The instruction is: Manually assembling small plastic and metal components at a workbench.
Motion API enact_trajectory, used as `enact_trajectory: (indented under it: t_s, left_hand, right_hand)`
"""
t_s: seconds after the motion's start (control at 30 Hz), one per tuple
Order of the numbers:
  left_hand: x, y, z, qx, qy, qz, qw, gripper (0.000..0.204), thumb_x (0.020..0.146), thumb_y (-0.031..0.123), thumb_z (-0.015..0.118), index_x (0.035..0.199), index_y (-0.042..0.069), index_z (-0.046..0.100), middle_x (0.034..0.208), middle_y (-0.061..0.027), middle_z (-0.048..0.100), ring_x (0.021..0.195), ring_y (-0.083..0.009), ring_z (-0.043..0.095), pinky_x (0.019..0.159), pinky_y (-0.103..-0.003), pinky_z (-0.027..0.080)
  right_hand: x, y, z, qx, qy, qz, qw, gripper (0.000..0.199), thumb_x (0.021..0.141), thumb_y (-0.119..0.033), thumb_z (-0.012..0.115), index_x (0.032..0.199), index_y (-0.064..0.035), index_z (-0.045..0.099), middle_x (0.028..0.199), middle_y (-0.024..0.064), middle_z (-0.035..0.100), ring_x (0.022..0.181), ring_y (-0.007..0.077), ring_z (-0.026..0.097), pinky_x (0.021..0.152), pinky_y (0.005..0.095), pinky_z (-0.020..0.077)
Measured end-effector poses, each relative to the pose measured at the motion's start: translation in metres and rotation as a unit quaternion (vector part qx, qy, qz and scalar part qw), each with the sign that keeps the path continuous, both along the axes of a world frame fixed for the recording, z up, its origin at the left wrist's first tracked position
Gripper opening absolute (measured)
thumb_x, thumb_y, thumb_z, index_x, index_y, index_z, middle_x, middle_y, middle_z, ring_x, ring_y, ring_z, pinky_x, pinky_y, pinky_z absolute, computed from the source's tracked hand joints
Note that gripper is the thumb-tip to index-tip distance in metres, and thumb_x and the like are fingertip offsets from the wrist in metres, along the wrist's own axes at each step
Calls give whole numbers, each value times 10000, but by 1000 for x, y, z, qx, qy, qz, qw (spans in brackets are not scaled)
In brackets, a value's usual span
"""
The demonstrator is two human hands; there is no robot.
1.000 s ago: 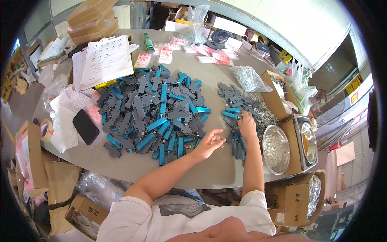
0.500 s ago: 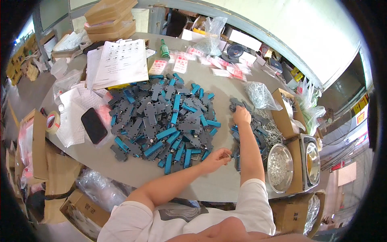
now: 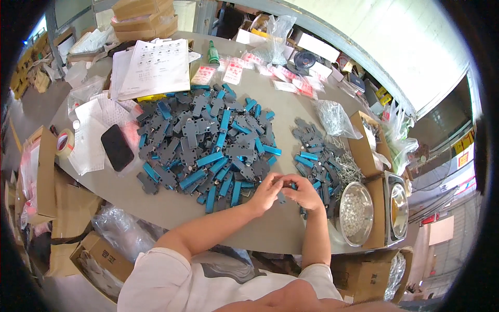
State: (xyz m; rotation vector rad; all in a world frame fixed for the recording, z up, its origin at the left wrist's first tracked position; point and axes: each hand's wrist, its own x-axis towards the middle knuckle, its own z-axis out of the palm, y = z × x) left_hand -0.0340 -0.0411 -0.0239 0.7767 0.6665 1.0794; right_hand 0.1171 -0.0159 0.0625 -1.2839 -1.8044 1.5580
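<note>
My left hand (image 3: 264, 194) and my right hand (image 3: 304, 194) meet over the near part of the table, between two heaps. Closed fingers of both hands hold a small dark grey plastic part (image 3: 281, 198), mostly hidden by the fingers. To the left lies a large heap of dark grey plastic parts (image 3: 190, 134), many with teal blocks. A smaller heap of similar parts (image 3: 310, 136) lies to the right, beside a pile of thin metal pins (image 3: 347, 167).
A round metal bowl of small white pieces (image 3: 356, 213) stands at the right edge, near an open cardboard box (image 3: 370, 145). Clear bag of metal pieces (image 3: 335, 120) lies behind. Black phone (image 3: 117, 147), tape roll (image 3: 65, 142) and papers (image 3: 156, 67) lie left; a green bottle (image 3: 213, 53) stands behind.
My right hand has come back from the right heap toward me and joined my left hand, which has moved slightly left and up. A grey part now shows between them.
</note>
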Motion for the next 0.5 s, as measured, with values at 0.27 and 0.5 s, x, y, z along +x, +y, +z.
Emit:
enact_trajectory:
  t_s: [0.27,0.5]
  left_hand:
    - [6,-6,-2,13,-75,-38,996,374,934,6,388,1272,158,342,1267,-147,466,1113,-244,519,866,-390,475]
    - [7,0,-20,78,-139,-43,986,470,905,-45,390,1303,173,270,1312,-155,441,1156,-280,498,923,-435,429]
  right_hand:
    - [17,1,-16,18,412,-263,872,144,892,-131,469,977,-44,546,796,-9,480,686,92,420,630,240,349]
    - [4,-13,-9,-41,254,-289,922,242,970,-267,458,997,-56,571,671,-48,432,571,63,416,509,223,341]
